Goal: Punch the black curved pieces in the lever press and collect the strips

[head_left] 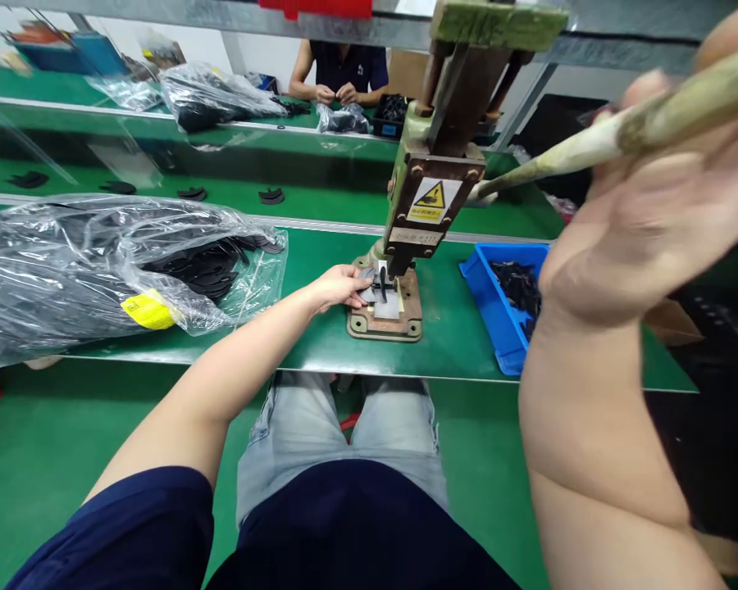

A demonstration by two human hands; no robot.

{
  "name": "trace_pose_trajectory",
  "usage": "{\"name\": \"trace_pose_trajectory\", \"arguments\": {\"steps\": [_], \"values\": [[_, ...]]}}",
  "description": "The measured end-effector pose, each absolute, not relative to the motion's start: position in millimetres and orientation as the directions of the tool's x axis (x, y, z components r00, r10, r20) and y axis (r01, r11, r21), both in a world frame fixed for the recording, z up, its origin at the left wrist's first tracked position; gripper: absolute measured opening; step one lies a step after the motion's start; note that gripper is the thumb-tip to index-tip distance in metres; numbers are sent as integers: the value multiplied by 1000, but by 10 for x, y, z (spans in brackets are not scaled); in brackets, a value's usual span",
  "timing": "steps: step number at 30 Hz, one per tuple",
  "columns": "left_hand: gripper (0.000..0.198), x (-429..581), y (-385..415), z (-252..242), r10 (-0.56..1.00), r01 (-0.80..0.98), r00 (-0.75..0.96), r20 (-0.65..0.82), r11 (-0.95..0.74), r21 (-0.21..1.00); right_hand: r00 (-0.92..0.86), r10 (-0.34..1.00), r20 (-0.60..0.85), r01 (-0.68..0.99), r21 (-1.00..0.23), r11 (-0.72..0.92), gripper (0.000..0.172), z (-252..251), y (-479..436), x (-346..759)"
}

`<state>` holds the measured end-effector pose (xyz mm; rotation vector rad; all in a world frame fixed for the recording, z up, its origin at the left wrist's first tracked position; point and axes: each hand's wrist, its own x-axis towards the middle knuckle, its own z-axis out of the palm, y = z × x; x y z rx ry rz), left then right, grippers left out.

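A green and brown hand press (427,201) stands on the green table, with a warning label on its front. At its base, my left hand (339,288) pinches a flat dark grey piece (366,283) against the left side of the metal fixture (386,308). A slim black part (382,283) lies on that fixture, below the ram. My right hand (658,188), large and blurred at the upper right, is round the press's long pale lever (566,160); its fingers are partly hidden behind the lever.
An open plastic bag of black curved pieces (206,266) lies left. A blue bin (495,307) holding black parts sits right of the press. Several black pieces lie on the strip behind. Across it, a person (344,74) handles small items near another bag (215,90).
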<state>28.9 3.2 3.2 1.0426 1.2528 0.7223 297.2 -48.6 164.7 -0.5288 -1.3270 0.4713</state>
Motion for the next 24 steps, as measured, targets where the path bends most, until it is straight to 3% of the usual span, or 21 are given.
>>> {"name": "trace_pose_trajectory", "arguments": {"steps": [2,4,6,10,16,24], "values": [[31,216,-104,81,908,53,215,-360,358,932,257,481,838,120,-522,844,47,1367,-479,2964],[31,131,-273,158,919,9,238,-313,320,947,284,613,737,153,-666,730,35,897,-533,2897],[32,65,-464,252,926,-24,270,-263,279,960,195,753,629,140,-778,613,29,389,-656,2756],[39,39,-822,422,917,-50,345,-198,228,972,-22,889,457,102,-883,457,37,-240,-957,2320],[41,65,-1127,517,903,-25,384,-194,220,975,-38,916,399,66,-914,401,44,-306,-1134,1933],[45,100,-1227,584,888,-1,390,-244,265,964,5,875,484,142,-866,479,31,-286,-1340,1872]]}}
